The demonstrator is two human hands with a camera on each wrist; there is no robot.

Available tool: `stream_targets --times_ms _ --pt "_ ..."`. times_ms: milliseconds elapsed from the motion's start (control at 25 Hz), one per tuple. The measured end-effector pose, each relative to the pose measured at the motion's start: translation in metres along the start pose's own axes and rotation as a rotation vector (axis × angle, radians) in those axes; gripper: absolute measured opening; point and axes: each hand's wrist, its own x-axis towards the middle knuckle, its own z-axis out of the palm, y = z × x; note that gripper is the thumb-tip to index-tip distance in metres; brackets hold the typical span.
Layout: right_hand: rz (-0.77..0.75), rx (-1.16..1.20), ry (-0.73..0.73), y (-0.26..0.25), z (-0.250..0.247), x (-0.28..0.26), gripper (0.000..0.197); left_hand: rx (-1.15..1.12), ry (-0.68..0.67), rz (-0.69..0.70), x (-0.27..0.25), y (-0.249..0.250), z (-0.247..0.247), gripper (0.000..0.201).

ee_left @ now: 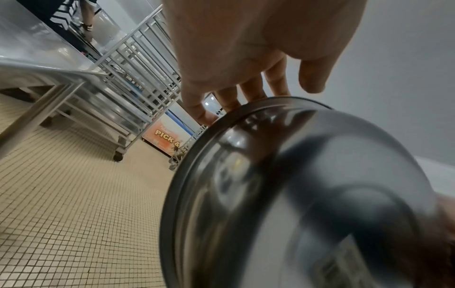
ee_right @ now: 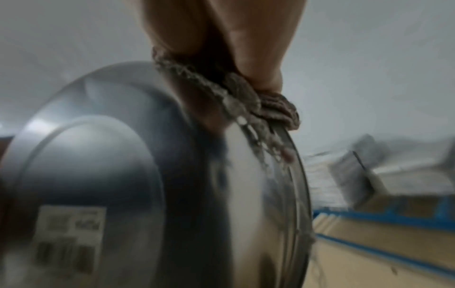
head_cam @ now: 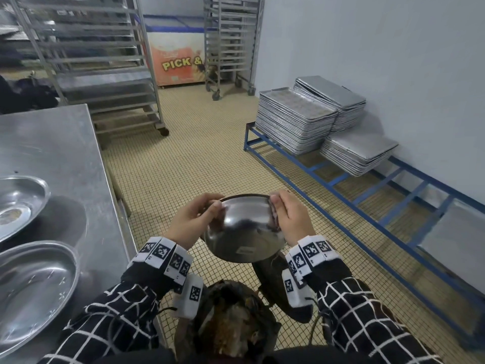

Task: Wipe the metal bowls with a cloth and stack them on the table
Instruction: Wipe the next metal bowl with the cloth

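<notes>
1. I see the bowl [head_cam: 245, 229] held in the air over the tiled floor [head_cam: 183, 158], just right of the table [head_cam: 52, 143], tipped so that its base, bearing a pale label [ee_right: 68, 237], faces back towards the person.
2. The left hand [head_cam: 193, 219] grasps the bowl's left rim: in the left wrist view its fingers [ee_left: 229, 99] curl over the rim's far edge, thumb on the outer wall.
3. The right hand [head_cam: 291, 216] clamps the cloth [ee_right: 248, 97] against the bowl's right rim; the right wrist view, blurred, shows the brownish cloth folded over that rim under the thumb.
4. Both grips are closed, then: the left on the bowl, the right on the cloth pressed to the bowl.
5. On the table at the left lie two wide metal dishes [head_cam: 31, 290], side by side and not stacked; the farther dish [head_cam: 18, 203] has a dull patch in its bottom.
6. Below the hands, another dark metal vessel [head_cam: 275, 279] and a round container [head_cam: 225, 321] with brownish contents show; I cannot tell what they are.
7. Both wrists carry white bands with black square markers [head_cam: 165, 254], above black sleeves [head_cam: 367, 324] with a white grid.
8. By the right wall, stacked trays [head_cam: 296, 122] rest on a blue frame [head_cam: 367, 195]; wheeled racks [head_cam: 99, 61] and an orange chest [head_cam: 178, 61] marked "PICK &" stand beyond.
</notes>
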Motion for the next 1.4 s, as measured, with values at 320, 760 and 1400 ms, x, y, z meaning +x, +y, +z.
stream_targets --times_ms 320,760,1400 --pt "-0.156 0.029 0.265 -0.013 0.025 -0.007 0.028 0.14 0.071 -0.028 0.002 0.013 0.01 0.03" --pt "0.019 0.042 0.346 -0.019 0.049 -0.016 0.045 -0.048 0.225 -0.071 0.002 0.025 0.008 0.033" --pt "0.168 0.211 0.468 -0.012 0.059 -0.008 0.05 -0.109 0.252 -0.056 0.007 0.022 0.011 0.034"
